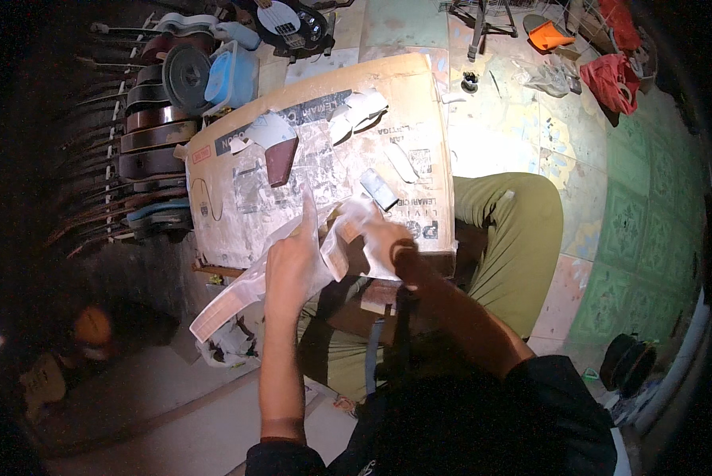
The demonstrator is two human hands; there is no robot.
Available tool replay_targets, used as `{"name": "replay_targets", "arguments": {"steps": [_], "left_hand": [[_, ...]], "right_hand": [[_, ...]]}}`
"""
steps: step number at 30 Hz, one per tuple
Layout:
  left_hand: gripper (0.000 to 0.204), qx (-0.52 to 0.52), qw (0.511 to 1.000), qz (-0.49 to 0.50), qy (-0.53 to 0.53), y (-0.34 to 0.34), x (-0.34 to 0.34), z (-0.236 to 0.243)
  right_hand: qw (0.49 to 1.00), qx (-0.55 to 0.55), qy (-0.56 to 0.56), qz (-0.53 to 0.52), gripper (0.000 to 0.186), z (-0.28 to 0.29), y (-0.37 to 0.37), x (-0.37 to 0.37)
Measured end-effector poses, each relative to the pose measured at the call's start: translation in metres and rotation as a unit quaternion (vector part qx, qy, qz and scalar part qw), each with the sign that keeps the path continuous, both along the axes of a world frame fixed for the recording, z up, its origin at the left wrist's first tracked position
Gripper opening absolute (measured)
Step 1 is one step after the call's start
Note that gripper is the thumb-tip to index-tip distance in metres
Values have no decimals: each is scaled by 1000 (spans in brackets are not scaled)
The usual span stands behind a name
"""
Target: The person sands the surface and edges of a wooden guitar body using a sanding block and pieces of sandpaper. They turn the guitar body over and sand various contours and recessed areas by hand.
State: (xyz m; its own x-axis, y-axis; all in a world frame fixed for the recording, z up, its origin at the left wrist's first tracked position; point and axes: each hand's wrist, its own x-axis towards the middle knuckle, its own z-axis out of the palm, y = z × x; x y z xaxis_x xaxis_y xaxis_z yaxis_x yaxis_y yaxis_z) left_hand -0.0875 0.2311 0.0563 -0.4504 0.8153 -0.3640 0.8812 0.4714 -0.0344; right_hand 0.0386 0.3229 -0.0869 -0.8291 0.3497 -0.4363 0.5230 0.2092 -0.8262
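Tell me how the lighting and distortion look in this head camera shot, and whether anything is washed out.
Head view: bright light falls on the cardboard sheet and the pale wooden piece held by the left hand and right hand, slightly washing them out; the row of guitar bodies at left sinks into shadow; the rim is black, and the floor tiles bend with fisheye distortion.

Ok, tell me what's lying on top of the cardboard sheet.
On the cardboard: a dark red wedge block, torn white paper scraps, a pale strip and a small grey block. The near edge is covered by both hands and the pale part they hold.
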Motion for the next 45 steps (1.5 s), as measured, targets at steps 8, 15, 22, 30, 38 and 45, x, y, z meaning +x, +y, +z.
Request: {"name": "replay_targets", "arguments": {"steps": [8, 15, 22, 30, 38, 45], "left_hand": [[70, 138, 976, -120, -116, 6, -55, 17], [51, 228, 898, 48, -373, 11, -61, 40], [47, 317, 852, 123, -398, -5, -74, 12], [39, 343, 826, 165, -416, -17, -62, 3], [38, 334, 832, 179, -407, -19, -50, 8], [39, 289, 821, 231, -434, -15, -51, 17]], "right_hand": [[906, 14, 308, -291, 58, 30, 13, 29], [916, 199, 273, -215, 66, 64, 36, 12], [861, 70, 468, -183, 45, 77, -28, -35], [881, 179, 384, -211, 51, 69, -34, -50], [911, 295, 268, -102, 59, -7, 5, -47], [918, 211, 272, -194, 35, 19, 38, -48]]}}
